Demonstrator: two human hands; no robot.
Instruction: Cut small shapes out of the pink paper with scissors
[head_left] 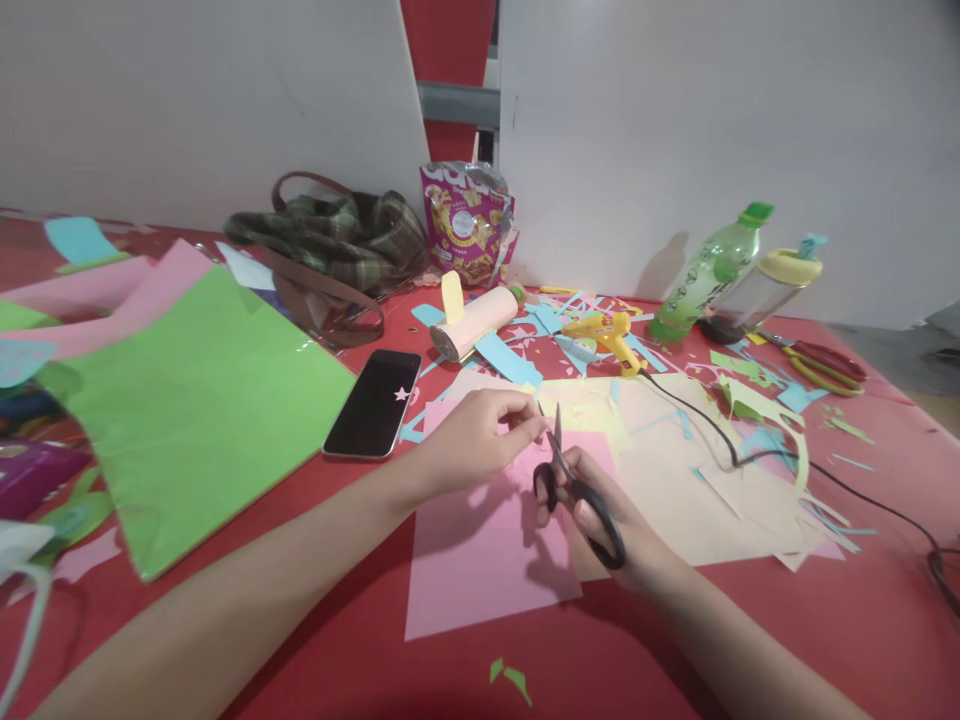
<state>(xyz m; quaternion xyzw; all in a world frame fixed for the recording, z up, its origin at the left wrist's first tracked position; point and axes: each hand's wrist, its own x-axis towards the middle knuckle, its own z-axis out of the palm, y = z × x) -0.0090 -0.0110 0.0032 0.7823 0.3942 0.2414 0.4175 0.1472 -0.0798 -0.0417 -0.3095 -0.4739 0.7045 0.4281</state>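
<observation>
Okay, right hand [628,520]: was wrapped around the black-handled scissors [556,452], with fingers in the loops and the blades slightly apart, pointing away.
Left hand [480,435]: hovered right by the blades, thumb and finger pinched together; couldn't tell if on a tiny scrap or nothing.
Scissors: were up over the pink sheet [487,570].
Pink sheet: lay on the red table [337,620], overlapping the cream paper [660,500].
Phone [367,405]: lay just left of that sheet, with a little pink star [401,395] on its screen.
Paper tube [480,322]: was on its side beyond the left hand, sporting a yellow tab [452,297] and a blue tab [504,358].
Glue gun [611,340]: rested among paper strips [550,318], black cord [735,461] trailing off right.
Green sheet [217,400]: was spread out on the left, near the phone.
Bottle [709,265]: sat at the back beside a yellow-rimmed jar [765,295].
</observation>
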